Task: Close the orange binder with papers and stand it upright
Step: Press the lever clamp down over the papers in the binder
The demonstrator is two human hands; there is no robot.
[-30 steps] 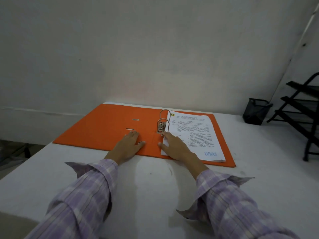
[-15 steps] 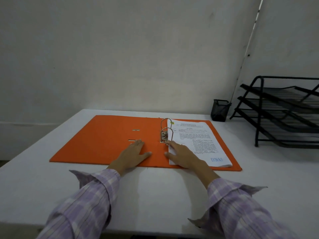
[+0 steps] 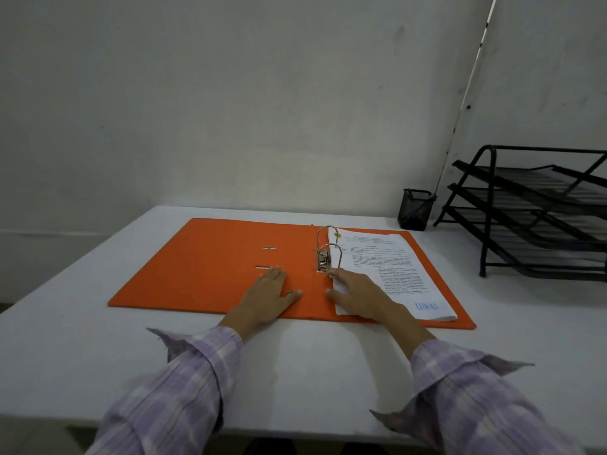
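An orange binder (image 3: 210, 267) lies wide open and flat on the white table (image 3: 295, 366). Its metal ring mechanism (image 3: 326, 254) stands up at the spine, rings closed through a stack of printed papers (image 3: 391, 270) on the right cover. My left hand (image 3: 267, 295) rests flat, palm down, on the left cover near the spine. My right hand (image 3: 359, 295) lies flat on the near left corner of the papers, fingertips close to the mechanism. Neither hand grips anything.
A black mesh pen cup (image 3: 415, 208) stands at the back of the table by the wall. A black tiered wire tray rack (image 3: 538, 211) fills the right side. The table's left edge (image 3: 65, 261) drops off beyond the binder.
The camera has lifted and turned right, bringing the tray rack into view. Both hands stay flat on the binder in about the same places.
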